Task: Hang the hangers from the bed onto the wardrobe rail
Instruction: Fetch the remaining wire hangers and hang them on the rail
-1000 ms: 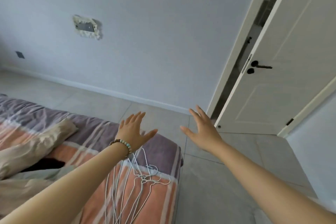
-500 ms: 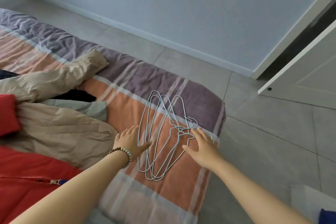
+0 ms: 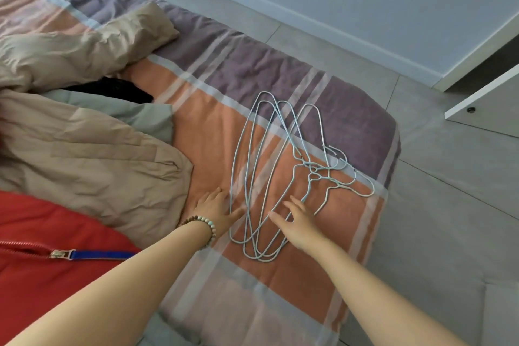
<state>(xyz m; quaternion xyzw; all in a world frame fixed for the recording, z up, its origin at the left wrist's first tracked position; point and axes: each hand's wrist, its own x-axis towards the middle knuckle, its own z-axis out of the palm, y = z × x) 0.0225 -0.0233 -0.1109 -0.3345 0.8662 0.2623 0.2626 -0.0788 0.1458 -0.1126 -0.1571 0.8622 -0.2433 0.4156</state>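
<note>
Several thin pale-blue wire hangers (image 3: 276, 174) lie overlapped in a loose pile on the striped bed cover (image 3: 280, 78), their hooks pointing right toward the bed's corner. My left hand (image 3: 216, 209), with a bead bracelet on its wrist, rests flat on the cover at the pile's lower left edge, fingers spread. Over the lower part of the pile sits my right hand (image 3: 299, 220), fingers apart and touching the wires, holding nothing. The wardrobe rail is not in view.
A tan quilted jacket (image 3: 84, 160) and a red zipped garment (image 3: 42, 261) lie on the bed to the left. Grey tiled floor (image 3: 449, 205) lies right of the bed. A white door's lower edge (image 3: 483, 98) shows at upper right.
The view has tilted down from the wall and door onto the bed. Both hands have come down onto the cover, and the right hand has moved from the hooks to the pile's lower part.
</note>
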